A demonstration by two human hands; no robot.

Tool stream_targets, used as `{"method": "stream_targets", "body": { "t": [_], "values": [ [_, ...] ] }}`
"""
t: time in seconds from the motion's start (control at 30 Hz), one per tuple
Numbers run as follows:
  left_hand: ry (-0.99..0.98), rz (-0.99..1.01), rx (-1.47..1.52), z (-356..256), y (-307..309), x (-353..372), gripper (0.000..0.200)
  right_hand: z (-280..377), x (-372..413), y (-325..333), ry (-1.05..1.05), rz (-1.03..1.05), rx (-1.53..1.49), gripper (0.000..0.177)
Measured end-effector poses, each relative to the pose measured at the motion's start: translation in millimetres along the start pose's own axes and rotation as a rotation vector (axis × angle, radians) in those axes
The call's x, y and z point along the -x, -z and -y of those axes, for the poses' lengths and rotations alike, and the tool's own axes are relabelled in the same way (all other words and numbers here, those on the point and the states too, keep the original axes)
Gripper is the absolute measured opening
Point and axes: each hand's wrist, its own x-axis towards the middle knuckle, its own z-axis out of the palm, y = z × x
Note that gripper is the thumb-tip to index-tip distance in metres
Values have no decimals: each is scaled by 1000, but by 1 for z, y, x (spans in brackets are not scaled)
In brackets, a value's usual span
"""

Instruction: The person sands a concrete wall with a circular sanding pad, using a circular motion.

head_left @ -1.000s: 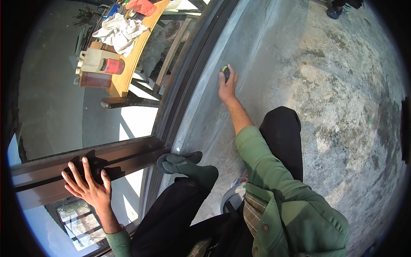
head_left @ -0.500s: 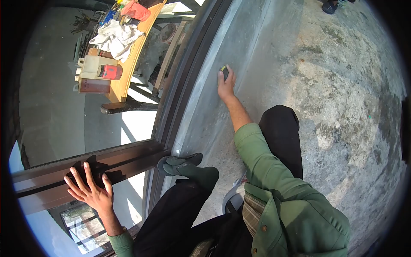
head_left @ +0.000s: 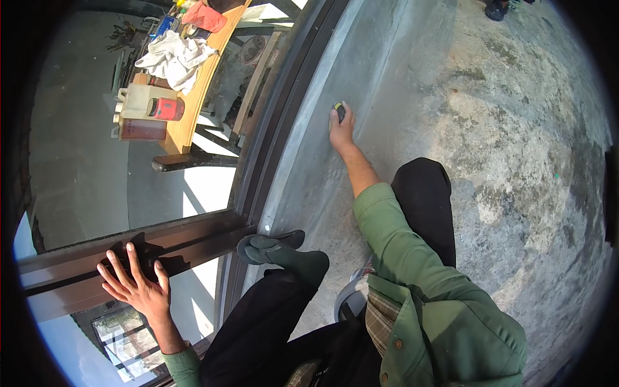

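My left hand [head_left: 138, 290] lies with fingers spread against the dark brown frame rail [head_left: 200, 235] of a glass door or window, its shadow falling on the metal. Out ahead, my right hand [head_left: 342, 132] is closed around a small black and yellow tape measure [head_left: 338, 111], low over the grey concrete ledge [head_left: 380, 58] beside the frame's lower track. The fingers cover part of the tape measure.
Behind the glass [head_left: 90, 161] stands a wooden table [head_left: 187, 122] with a white cloth [head_left: 174, 58], plastic jugs [head_left: 142, 103] and a red jar [head_left: 169, 108]. My sandalled foot [head_left: 274, 248] rests near the frame corner. Stained concrete floor [head_left: 516, 161] spreads right; another person's shoe [head_left: 496, 11] shows at the top.
My right hand and the tape measure have shifted very slightly back toward me along the ledge. My left hand stays in place on the frame.
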Motion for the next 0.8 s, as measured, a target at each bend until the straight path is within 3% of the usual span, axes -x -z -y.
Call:
{"method": "stream_targets", "body": {
  "t": [0.07,0.1,0.2,0.27,0.37,0.4,0.47,0.57,0.67,0.73,0.8],
  "values": [
    [-5,16,0,1,0,1,59,-58,25,-11,-60,27,17,63],
    [-8,13,0,1,0,1,59,-55,43,-12,-55,28,18,63],
    [-6,9,10,-1,0,0,59,-14,84,-17,-87,86,-35,62],
    [-8,2,12,-2,-2,0,59,39,65,-7,197,118,-52,62],
    [-9,5,1,-1,0,0,59,53,31,5,215,95,17,62],
    [-6,5,4,-1,-1,0,59,38,33,6,217,91,13,62],
    [-7,20,0,0,1,1,60,-21,32,-8,17,23,-2,62],
    [-6,34,-4,1,1,3,59,-80,86,-26,-112,58,0,65],
    [-12,28,5,-1,0,-1,60,-57,123,-45,-159,34,-28,67],
    [-13,8,1,-1,0,-1,60,-6,112,-34,-10,60,-51,67],
    [-4,10,-3,-1,0,1,60,-9,96,-29,51,54,2,67]
  ]
}}
